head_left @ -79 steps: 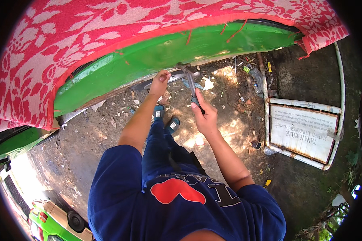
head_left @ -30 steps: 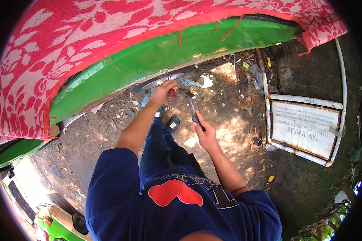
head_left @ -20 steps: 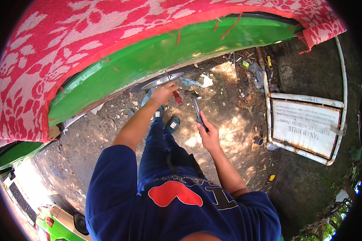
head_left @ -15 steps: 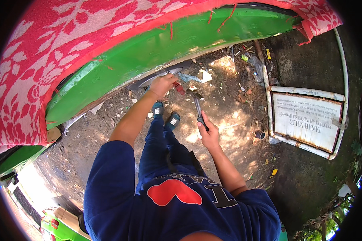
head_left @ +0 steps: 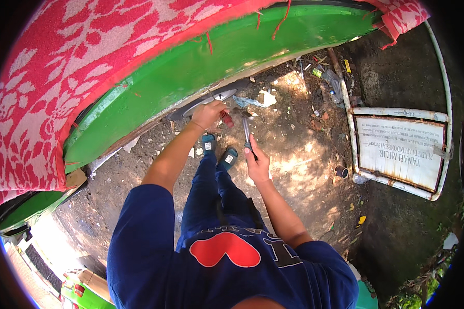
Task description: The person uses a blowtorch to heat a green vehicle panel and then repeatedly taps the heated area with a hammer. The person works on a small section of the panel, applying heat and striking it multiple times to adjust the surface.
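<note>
The hammer (head_left: 246, 127) has shifted up and left over the past 0.5 seconds, its head now near the red-handled tool (head_left: 226, 119), though whether the 2 touch cannot be told. The right hand (head_left: 259, 166) grips the hammer's dark handle, while the left hand (head_left: 207, 114) closes around the red-handled tool near the wheel (head_left: 227, 95) below a green panel (head_left: 191, 72).

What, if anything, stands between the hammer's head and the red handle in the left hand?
Nothing visible does. The hammer in the right hand has its head close beside the red handle in the left hand; whether they touch is unclear.
</note>
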Demonstrator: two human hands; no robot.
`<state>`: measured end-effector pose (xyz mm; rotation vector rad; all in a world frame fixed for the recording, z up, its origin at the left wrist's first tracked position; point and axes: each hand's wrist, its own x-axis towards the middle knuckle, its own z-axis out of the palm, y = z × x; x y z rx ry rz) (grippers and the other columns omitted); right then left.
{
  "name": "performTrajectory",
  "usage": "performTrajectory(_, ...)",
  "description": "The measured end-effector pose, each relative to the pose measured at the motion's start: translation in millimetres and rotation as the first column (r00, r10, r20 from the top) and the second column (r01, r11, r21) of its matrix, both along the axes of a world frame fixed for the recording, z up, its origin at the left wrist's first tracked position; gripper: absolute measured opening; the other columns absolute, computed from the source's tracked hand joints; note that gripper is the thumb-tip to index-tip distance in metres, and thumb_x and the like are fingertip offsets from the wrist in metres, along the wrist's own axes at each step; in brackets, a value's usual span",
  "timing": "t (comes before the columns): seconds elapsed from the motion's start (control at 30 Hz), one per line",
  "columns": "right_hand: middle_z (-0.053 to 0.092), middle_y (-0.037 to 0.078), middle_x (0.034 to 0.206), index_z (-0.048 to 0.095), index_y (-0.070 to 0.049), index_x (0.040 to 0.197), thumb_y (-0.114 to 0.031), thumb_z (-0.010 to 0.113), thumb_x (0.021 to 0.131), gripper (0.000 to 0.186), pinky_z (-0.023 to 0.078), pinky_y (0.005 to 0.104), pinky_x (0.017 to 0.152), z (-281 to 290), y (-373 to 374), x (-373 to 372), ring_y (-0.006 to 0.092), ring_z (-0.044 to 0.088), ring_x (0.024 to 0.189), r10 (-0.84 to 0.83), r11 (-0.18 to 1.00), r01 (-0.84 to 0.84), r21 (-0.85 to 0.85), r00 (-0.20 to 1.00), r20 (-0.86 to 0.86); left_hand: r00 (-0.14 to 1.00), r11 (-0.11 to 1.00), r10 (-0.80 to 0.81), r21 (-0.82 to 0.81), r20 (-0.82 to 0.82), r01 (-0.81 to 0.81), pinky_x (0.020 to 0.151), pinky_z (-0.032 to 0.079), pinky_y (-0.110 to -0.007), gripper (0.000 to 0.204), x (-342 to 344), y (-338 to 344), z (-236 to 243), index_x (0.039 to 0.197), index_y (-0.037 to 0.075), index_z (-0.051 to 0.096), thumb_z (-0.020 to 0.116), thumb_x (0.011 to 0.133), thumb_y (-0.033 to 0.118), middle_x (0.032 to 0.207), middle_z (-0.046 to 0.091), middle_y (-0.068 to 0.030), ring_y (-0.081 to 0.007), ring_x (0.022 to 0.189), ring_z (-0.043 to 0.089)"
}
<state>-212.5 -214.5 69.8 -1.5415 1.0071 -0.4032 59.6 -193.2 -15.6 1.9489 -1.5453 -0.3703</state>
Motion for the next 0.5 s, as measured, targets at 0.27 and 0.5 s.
performTrajectory(0.27, 0.069, 0.012, 0.101, 0.054, 0.001, 0.136, -0.009, 0.064, 0.093, 0.046, 0.048, 0.0262, 0.08, 6.9, -1.5, -12.4, 0.0133, 0.062, 0.086, 0.011, 0.999, -0.008, -0.046, 0.998, 0.066, 0.982, 0.998, -0.065, 0.032, 0.179, 0.06, 0.081, 0.053, -0.039, 0.016, 3.1, -17.6, 18.8, 0.089, 0.014, 0.069, 0.074, 0.074, 0.013, 0.084, 0.066, 0.0008, -0.0247, 0.095, 0.063)
performTrajectory(0.5, 0.056, -0.001, 0.077, 0.049, -0.001, 0.141, -0.01, 0.062, 0.094, 0.049, 0.042, 0.0212, 0.061, 17.5, 0.0, -26.2, 0.0049, 0.047, 0.066, -0.078, 0.991, 0.069, 0.115, 0.994, 0.076, 0.887, 0.896, -0.442, 0.102, 0.13, 0.432, 0.088, 0.051, -0.038, 0.028, 14.9, -43.3, -4.4, 0.106, 0.015, 0.068, 0.067, 0.079, 0.011, 0.109, 0.061, -0.0038, -0.024, 0.106, 0.06)
